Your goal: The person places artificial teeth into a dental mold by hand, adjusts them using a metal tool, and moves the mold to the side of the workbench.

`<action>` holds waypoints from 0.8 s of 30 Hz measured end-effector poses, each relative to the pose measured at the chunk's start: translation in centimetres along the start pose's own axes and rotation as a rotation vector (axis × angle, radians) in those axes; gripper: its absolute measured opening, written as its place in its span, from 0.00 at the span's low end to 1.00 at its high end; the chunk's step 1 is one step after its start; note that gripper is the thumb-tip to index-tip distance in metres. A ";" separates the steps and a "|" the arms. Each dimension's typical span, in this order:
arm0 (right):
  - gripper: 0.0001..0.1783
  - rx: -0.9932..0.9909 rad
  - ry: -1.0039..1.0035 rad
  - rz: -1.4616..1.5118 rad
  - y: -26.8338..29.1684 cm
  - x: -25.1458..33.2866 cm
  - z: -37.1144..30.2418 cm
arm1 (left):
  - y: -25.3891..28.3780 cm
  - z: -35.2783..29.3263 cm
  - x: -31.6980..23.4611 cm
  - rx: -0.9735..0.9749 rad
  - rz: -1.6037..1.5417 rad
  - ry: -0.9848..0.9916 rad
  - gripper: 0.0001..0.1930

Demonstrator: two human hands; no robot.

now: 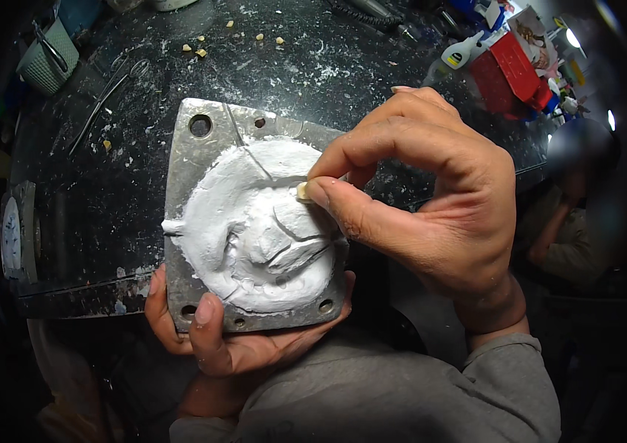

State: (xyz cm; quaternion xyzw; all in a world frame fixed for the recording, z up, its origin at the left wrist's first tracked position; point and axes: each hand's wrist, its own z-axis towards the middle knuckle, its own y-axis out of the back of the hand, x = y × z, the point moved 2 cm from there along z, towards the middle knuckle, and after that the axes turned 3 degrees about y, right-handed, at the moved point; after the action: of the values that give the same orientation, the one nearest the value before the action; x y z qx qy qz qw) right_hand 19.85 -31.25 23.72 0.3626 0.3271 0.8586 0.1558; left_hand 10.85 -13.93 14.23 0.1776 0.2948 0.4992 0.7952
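Note:
My left hand [214,343] grips a square metal flask plate [188,173] from below, with the thumb over its near edge. The plate is held up at the table's near edge and has holes at its corners. A round white plaster mould [217,188] fills it, with a curved groove round a raised, cracked middle. Above the mould my right hand [435,181] pinches a small yellowish tooth [302,191] between thumb and index finger. The tooth is at the upper part of the groove; whether it touches the plaster I cannot tell.
Several small yellowish pieces [201,53] lie scattered on the dark, plaster-specked table [136,199]. A long metal tool with loops [110,92] and a pale green basket [51,59] are at left. At back right are a white bottle [461,53] and a red box [509,74]. Another person [575,229] sits at right.

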 end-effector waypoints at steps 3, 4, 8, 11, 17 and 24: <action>0.07 0.017 -0.003 -0.011 -0.1 0.1 0.2 | -0.3 0.0 0.1 -0.022 0.055 -0.046 0.64; 0.07 0.019 0.001 -0.013 -0.1 0.1 0.3 | -0.3 0.0 0.1 -0.016 0.060 -0.018 0.64; 0.07 0.029 0.010 -0.043 -0.1 0.4 0.5 | 0.1 0.5 -0.2 0.036 0.140 -0.046 0.64; 0.07 0.034 0.012 -0.083 -0.2 0.7 0.6 | 0.7 0.9 -0.6 0.116 0.200 -0.065 0.64; 0.08 0.061 -0.061 0.014 -0.2 0.5 0.9 | 0.2 0.9 -0.6 0.044 0.184 -0.055 0.45; 0.09 0.084 -0.079 0.082 0.0 0.2 1.1 | -0.4 0.5 -0.6 -0.041 0.182 -0.017 0.38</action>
State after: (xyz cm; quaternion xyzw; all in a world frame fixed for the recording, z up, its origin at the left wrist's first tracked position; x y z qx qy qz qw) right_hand 20.47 -30.62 24.36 0.4154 0.3414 0.8349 0.1177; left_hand 11.26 -14.60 14.51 0.1914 0.2604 0.5738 0.7525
